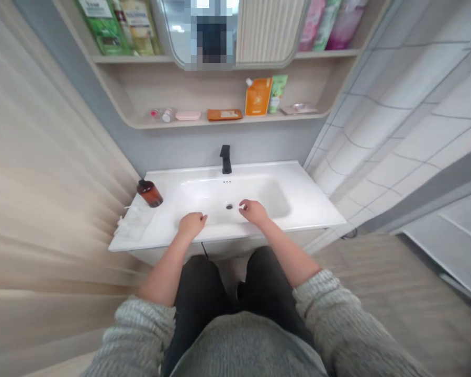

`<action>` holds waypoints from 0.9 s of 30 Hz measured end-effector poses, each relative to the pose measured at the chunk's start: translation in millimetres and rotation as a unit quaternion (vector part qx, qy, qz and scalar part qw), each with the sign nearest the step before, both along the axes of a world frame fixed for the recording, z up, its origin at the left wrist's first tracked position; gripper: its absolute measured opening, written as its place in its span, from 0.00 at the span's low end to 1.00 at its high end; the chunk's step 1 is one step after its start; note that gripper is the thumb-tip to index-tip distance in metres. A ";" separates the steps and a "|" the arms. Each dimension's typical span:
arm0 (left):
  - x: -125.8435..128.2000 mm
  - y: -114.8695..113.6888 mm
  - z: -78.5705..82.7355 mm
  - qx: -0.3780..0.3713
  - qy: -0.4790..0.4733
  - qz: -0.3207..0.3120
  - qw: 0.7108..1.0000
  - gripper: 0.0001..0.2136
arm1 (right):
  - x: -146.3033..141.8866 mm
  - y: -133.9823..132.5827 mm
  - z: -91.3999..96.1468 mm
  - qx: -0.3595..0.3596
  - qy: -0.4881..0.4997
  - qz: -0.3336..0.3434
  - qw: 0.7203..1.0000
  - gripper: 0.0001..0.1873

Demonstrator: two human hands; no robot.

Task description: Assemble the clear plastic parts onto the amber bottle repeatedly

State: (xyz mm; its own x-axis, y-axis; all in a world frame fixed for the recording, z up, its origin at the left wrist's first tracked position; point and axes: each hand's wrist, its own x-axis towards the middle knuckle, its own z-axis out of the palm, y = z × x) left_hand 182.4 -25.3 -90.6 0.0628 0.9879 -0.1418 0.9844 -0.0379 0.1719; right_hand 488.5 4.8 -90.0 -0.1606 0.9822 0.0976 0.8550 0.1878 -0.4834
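Note:
Over the front left rim of the white sink (282, 189) is my left hand (191, 225), its fingers curled in, with nothing showing in them. My right hand (254, 211) hovers above the basin, just right of the drain hole (229, 207). Its fingers are bent but apart, and I see nothing between them. Behind the basin stands a black faucet (226, 159); no water is visible from it. Both hands are away from the faucet. A brown pump bottle (149, 193) stands on the counter left of the basin.
White crumpled material (132, 226) lies at the counter's left end. Above, a shelf (196, 124) holds an orange pouch (258, 97), a green tube (277, 94) and an orange packet (224, 114). A curtain (55, 173) hangs left; a tiled wall (377, 141) stands right.

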 end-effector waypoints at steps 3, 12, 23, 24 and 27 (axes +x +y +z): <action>-3.4 5.9 -1.5 -0.019 -0.007 -0.007 1.000 0.25 | 41.4 -19.9 -1.3 -0.024 -0.096 -0.006 0.995 0.16; -4.6 3.3 -4.2 -0.005 -0.002 0.013 1.000 0.23 | 46.6 -33.9 -4.4 -0.049 -0.128 -0.012 0.991 0.18; -1.5 -1.9 0.3 0.018 0.001 0.005 1.000 0.20 | 50.0 -33.6 -6.7 -0.037 -0.115 -0.018 0.992 0.16; -0.7 -3.8 1.7 0.030 -0.005 0.005 1.000 0.20 | 49.6 -33.8 -6.0 -0.037 -0.117 -0.019 0.992 0.16; -6.9 -15.9 11.9 0.102 -0.054 0.024 0.993 0.18 | 48.6 -34.5 -3.9 -0.040 -0.125 -0.018 0.991 0.16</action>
